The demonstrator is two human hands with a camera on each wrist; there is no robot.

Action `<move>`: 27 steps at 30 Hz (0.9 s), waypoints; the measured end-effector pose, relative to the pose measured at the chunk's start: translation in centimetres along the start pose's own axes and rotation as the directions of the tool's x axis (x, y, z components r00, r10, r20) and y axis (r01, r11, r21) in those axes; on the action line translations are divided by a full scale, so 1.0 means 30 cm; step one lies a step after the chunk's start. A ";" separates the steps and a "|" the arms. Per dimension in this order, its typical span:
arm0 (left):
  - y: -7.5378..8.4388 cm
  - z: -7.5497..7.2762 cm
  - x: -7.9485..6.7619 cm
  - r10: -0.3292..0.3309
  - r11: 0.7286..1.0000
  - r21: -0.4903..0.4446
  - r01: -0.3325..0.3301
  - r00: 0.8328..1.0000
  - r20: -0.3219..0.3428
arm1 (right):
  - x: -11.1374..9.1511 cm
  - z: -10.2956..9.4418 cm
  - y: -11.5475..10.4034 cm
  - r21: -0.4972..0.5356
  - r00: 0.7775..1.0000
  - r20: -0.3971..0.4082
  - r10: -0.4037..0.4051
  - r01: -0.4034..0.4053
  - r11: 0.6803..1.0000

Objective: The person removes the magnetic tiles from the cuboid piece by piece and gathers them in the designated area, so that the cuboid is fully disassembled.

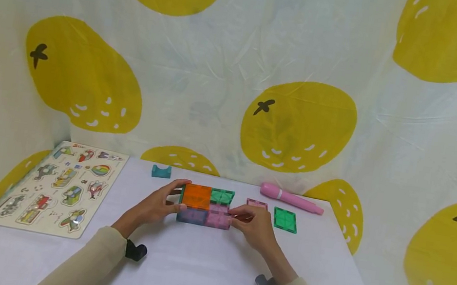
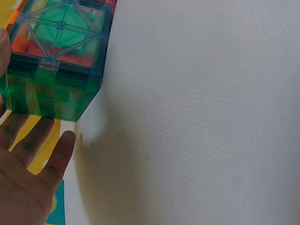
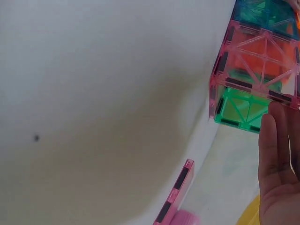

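A box-shaped build of magnetic tiles point(image 1: 195, 196) stands on the white table, with orange, green, pink and blue see-through squares. My left hand point(image 1: 158, 204) grips its left end, thumb in front and fingers behind. Past the green end tile point(image 2: 49, 96), several fingers of that hand are spread in the left wrist view. My right hand point(image 1: 257, 228) pinches the build's right edge between thumb and index finger. Beside the pink front tile point(image 3: 262, 61), its other fingers stretch out straight. Just behind this hand lies a loose pink tile point(image 1: 258, 203), partly hidden; a loose green tile point(image 1: 285, 220) lies to its right.
At the back right lies a pink pen-like stick point(image 1: 293, 199). A small teal block point(image 1: 161, 171) with a curved notch sits at the back. The left side of the table bears a picture puzzle board point(image 1: 87, 200). A fruit-print curtain point(image 1: 201, 84) hangs behind the table.
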State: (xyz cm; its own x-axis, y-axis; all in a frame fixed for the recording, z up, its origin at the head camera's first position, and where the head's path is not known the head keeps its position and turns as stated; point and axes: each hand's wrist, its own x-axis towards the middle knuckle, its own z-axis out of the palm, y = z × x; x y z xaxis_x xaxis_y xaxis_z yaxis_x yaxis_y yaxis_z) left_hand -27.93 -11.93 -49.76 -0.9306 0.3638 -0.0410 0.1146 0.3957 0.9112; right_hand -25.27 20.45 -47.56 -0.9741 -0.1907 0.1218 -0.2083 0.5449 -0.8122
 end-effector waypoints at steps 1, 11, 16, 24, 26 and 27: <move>0.000 0.000 0.000 -0.001 1.000 0.001 0.001 1.000 -0.001 | 0.002 0.004 0.000 -0.006 1.000 -0.007 -0.005 0.005 1.000; -0.003 0.001 0.003 0.007 1.000 0.001 -0.007 1.000 0.008 | 0.005 0.021 0.004 -0.084 0.995 -0.038 -0.087 0.084 0.993; -0.002 -0.001 0.003 0.009 1.000 -0.001 -0.009 1.000 0.010 | 0.000 0.015 0.007 -0.116 0.997 -0.049 -0.065 0.059 0.991; -0.007 -0.004 0.005 -0.010 1.000 0.011 0.010 1.000 0.004 | -0.012 -0.022 0.055 -0.056 0.992 -0.127 0.012 -0.019 0.998; -0.008 -0.005 0.005 -0.011 1.000 0.012 0.011 1.000 0.004 | -0.018 -0.038 0.067 -0.024 0.989 -0.143 0.039 -0.043 0.999; -0.008 -0.005 0.005 -0.013 1.000 0.010 0.013 1.000 0.005 | -0.021 -0.047 0.073 -0.007 0.987 -0.149 0.054 -0.056 0.998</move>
State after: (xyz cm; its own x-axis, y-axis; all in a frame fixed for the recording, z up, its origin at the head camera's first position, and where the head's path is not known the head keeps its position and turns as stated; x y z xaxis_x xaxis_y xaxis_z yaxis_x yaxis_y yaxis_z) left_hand -28.16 -12.10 -49.93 -0.9302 0.3630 -0.0545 0.1063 0.4084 0.9066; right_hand -25.25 22.90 -48.60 -0.9862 -0.0368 0.1613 -0.1540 0.5600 -0.8140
